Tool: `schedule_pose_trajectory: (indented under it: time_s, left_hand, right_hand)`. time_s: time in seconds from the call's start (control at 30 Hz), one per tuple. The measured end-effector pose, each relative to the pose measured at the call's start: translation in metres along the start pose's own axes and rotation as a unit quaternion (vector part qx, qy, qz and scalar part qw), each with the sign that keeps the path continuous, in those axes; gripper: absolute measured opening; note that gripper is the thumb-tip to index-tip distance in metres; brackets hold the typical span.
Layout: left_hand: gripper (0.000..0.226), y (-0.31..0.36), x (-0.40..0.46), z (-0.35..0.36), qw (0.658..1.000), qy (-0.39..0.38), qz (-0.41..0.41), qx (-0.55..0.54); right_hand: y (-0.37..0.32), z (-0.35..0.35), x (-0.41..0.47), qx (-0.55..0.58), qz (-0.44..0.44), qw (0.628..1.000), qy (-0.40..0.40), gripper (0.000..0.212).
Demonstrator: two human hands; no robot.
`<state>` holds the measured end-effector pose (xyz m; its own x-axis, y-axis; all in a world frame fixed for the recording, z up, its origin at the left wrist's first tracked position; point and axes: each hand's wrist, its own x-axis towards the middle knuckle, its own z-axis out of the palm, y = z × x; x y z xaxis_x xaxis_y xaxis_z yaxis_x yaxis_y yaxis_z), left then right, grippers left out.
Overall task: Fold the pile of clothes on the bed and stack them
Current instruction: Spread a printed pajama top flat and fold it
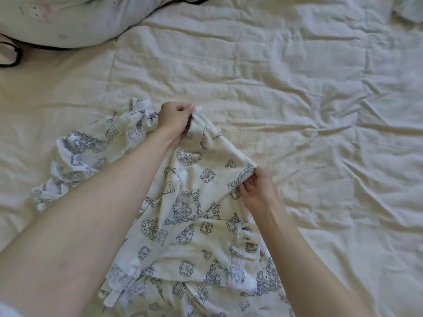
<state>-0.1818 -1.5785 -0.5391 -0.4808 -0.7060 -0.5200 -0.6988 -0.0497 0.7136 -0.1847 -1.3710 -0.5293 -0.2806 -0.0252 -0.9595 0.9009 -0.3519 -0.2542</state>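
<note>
Pinching the far edge of the printed garment (pixel 196 197), my left hand (pixel 174 118) is closed on the cloth, while my right hand (pixel 257 191) is gripping the same edge nearer to me, fingers clamped on a fold. Between them I am holding the edge taut. The garment is lying rumpled on the cream bedspread (pixel 297 99), with a pillow (pixel 68 19) lying well beyond it.

Head-worn view, close, down onto bed (pixel 297 88)
</note>
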Motion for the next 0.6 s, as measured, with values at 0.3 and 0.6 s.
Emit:
schedule_pose_trajectory:
  time_s: [0.3, 0.6]
  left_hand:
    - [0.019, -0.078, -0.102, -0.043, 0.978, 0.061, 0.111, 0.165]
    - [0.037, -0.177, -0.221, -0.084, 0.916, 0.007, 0.038, 0.399]
  right_hand:
    - [0.046, -0.027, -0.022, -0.17, 0.003, 0.982, -0.079, 0.039]
    - [0.127, -0.031, -0.054, -0.274, 0.056, 0.955, -0.098, 0.008]
